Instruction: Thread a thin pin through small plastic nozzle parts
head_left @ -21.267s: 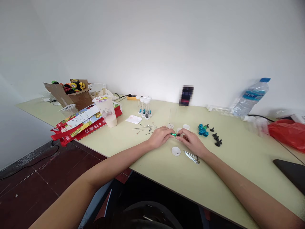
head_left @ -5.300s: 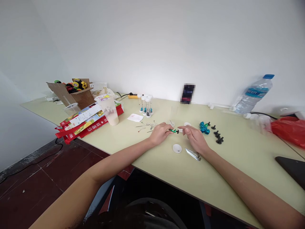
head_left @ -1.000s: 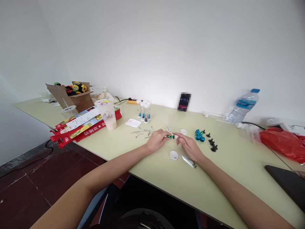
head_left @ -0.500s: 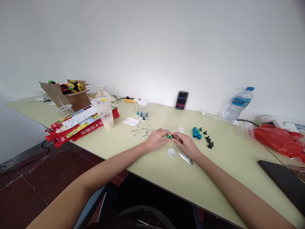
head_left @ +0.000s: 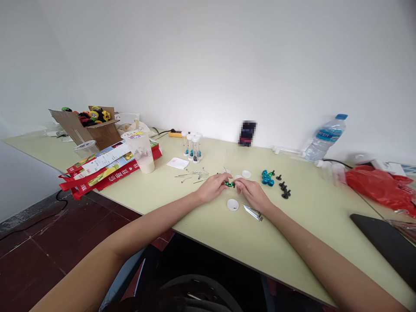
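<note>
My left hand (head_left: 212, 188) pinches a small shiny green metal part (head_left: 229, 184) with a dark end, held just above the table. The fingers of my right hand (head_left: 254, 193) are closed together by that dark end; whether something is between them I cannot tell. A white round cap (head_left: 232, 205) with a tiny dark piece in it lies just in front of the hands. Several flat silver strips (head_left: 252, 212) lie beside my right wrist. Shiny blue parts (head_left: 268, 178) are grouped to the right, near several black disc-footed pieces (head_left: 284, 190).
Thin metal rods (head_left: 193, 174) and a white paper (head_left: 177, 163) lie to the left. Clear tubes (head_left: 195, 149) stand behind them. A drink cup (head_left: 143, 154), red bag (head_left: 113, 173) and cardboard box (head_left: 104, 134) occupy the left; a water bottle (head_left: 325, 138) leans at the right.
My right fingers have drawn slightly back to the right from the green part, which stays in my left hand. The view has shifted a little.
</note>
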A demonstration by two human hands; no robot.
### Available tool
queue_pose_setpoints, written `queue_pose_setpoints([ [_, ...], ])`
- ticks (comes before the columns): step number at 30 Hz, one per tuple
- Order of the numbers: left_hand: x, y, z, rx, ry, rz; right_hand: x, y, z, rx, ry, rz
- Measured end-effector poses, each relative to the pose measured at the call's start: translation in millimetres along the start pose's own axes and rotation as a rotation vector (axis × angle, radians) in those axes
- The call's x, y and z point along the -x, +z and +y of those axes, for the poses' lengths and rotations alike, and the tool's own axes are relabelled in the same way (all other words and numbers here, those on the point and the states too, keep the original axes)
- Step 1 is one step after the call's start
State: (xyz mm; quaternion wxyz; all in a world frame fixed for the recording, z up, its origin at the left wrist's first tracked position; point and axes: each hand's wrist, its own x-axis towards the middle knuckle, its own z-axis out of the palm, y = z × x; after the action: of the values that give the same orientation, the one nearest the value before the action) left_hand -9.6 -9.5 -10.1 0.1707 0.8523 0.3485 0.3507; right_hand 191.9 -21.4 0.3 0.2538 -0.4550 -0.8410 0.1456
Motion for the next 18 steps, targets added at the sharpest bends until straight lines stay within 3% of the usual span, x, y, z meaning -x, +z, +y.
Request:
queue_pose_setpoints([
  [4, -0.7, 0.5, -1.0, 0.013, -0.03, 0.026, 1.5, 0.2, 2.4, -0.018, -0.024, 0.091],
  [18, -1.6, -0.8, -1.1, 0.03, -0.061, 0.023, 2.0, 0.1, 2.2, -0.018, 0.0, 0.091],
])
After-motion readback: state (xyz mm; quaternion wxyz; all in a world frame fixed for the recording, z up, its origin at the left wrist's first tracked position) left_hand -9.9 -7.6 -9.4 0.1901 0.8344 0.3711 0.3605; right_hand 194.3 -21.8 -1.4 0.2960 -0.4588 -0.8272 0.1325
